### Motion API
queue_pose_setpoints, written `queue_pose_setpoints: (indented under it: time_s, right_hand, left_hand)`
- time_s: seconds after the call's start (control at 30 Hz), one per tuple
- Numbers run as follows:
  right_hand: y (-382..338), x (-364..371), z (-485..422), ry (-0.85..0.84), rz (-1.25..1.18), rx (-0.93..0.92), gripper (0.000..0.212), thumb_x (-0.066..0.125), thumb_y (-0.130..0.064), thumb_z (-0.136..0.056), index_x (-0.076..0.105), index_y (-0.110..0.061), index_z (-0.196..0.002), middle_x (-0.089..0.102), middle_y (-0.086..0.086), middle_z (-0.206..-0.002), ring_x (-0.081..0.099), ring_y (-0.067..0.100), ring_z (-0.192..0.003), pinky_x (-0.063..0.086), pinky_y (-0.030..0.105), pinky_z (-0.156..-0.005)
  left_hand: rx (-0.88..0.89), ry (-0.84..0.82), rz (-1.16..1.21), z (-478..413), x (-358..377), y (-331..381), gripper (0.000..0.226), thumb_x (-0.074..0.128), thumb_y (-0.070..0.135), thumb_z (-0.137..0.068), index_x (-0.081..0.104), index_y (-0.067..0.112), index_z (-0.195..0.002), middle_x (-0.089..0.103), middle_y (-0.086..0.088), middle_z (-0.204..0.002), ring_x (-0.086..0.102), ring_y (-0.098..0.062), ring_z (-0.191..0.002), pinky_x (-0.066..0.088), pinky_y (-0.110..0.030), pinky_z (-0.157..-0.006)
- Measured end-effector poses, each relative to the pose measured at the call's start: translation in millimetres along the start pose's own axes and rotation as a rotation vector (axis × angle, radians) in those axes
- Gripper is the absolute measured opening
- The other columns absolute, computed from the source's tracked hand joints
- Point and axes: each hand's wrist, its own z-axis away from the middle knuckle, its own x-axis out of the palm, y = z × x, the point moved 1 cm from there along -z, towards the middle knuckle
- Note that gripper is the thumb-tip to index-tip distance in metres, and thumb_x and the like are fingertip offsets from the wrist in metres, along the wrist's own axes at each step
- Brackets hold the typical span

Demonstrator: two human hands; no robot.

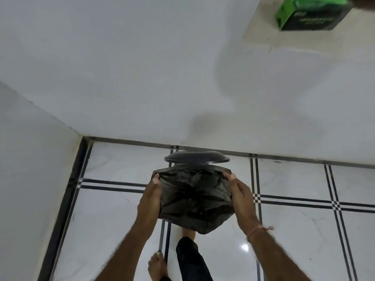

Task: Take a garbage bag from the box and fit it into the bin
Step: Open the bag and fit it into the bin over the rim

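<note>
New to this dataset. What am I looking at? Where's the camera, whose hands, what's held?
No robot here: one wide-angle camera worn on a person's head looks down at their own hands. The left hand and right hand each grip a side of a black garbage bag, holding it spread above the white tiled floor. Behind the bag a dark round lid shows, probably the bin's; the bin itself is hidden under the bag. The green and black box sits on a ledge at top right. A bare foot and a dark trouser leg show below.
</note>
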Motion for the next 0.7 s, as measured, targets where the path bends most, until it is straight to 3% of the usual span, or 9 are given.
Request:
queue_pose_setpoints:
  time_s: [0.1, 0.17, 0.27, 0.4, 0.47, 0.6, 0.7]
  right_hand:
    - [49.6, 10.1, -37.6, 0.003, 0.09, 0.05, 0.045, 0.045, -0.056, -0.106, 0.08, -0.027, -0.107, 0.081, 0.002, -0.099, 0.076, 0.024, -0.1, 0.063, 0.043, -0.092]
    - [79.7, 14.9, -59.1, -0.009, 0.174, 0.079, 0.048, 0.045, -0.056, -0.105, 0.079, -0.023, -0.108, 0.08, 0.003, -0.101, 0.074, 0.026, -0.102, 0.058, 0.053, -0.097]
    - [120.2, 16.4, -89.4, -0.001, 0.203, 0.071, 0.05, 0.044, -0.058, -0.105, 0.077, -0.022, -0.114, 0.079, 0.003, -0.108, 0.072, 0.026, -0.107, 0.056, 0.054, -0.1]
    - [143.9, 16.4, -128.5, -0.011, 0.178, 0.066, 0.045, 0.045, -0.059, -0.104, 0.076, -0.028, -0.116, 0.079, -0.001, -0.111, 0.072, 0.023, -0.11, 0.055, 0.049, -0.102]
    - [153.8, 15.2, -147.5, -0.012, 0.191, 0.044, 0.04, 0.047, -0.06, -0.103, 0.077, -0.035, -0.111, 0.08, -0.008, -0.107, 0.072, 0.017, -0.108, 0.055, 0.044, -0.102]
    - [181.2, 13.1, -177.3, 0.024, 0.342, 0.005, 0.047, 0.046, -0.059, -0.103, 0.071, -0.027, -0.127, 0.075, -0.004, -0.12, 0.066, 0.023, -0.117, 0.049, 0.048, -0.108]
    - [192.7, 22.5, -190.4, -0.002, 0.477, -0.075, 0.045, 0.042, -0.06, -0.104, 0.066, -0.03, -0.127, 0.067, -0.011, -0.118, 0.063, 0.021, -0.115, 0.045, 0.038, -0.096]
  left_hand:
    - [0.041, 0.017, -0.196, -47.6, 14.9, -39.8, 0.049, 0.041, 0.061, -0.104, 0.053, 0.042, -0.148, 0.057, 0.003, -0.151, 0.051, -0.024, -0.14, 0.036, -0.049, -0.121]
    - [0.018, 0.027, -0.299, -73.4, 21.6, -62.5, 0.048, 0.044, 0.054, -0.106, 0.049, 0.04, -0.152, 0.055, 0.003, -0.154, 0.05, -0.026, -0.141, 0.035, -0.048, -0.121]
    - [0.036, -0.009, -0.258, -107.6, 33.5, -93.7, 0.046, 0.046, 0.046, -0.108, 0.047, 0.038, -0.153, 0.053, 0.0, -0.155, 0.049, -0.028, -0.142, 0.036, -0.051, -0.121]
    - [0.191, -0.053, -0.291, -149.1, 46.0, -104.9, 0.043, 0.046, 0.042, -0.108, 0.05, 0.036, -0.15, 0.059, 0.0, -0.148, 0.054, -0.027, -0.137, 0.041, -0.055, -0.116]
    - [0.241, -0.016, -0.34, -171.0, 47.6, -109.3, 0.044, 0.045, 0.042, -0.105, 0.051, 0.036, -0.149, 0.061, 0.0, -0.146, 0.055, -0.028, -0.135, 0.042, -0.054, -0.115]
    - [0.32, 0.033, -0.545, -207.8, 40.6, -126.2, 0.044, 0.044, 0.039, -0.109, 0.046, 0.035, -0.153, 0.058, 0.001, -0.15, 0.054, -0.029, -0.137, 0.041, -0.053, -0.115]
    - [0.407, 0.041, -0.687, -225.0, 44.1, -139.3, 0.05, 0.043, 0.041, -0.109, 0.039, 0.03, -0.158, 0.049, 0.0, -0.158, 0.052, -0.032, -0.139, 0.041, -0.051, -0.111]
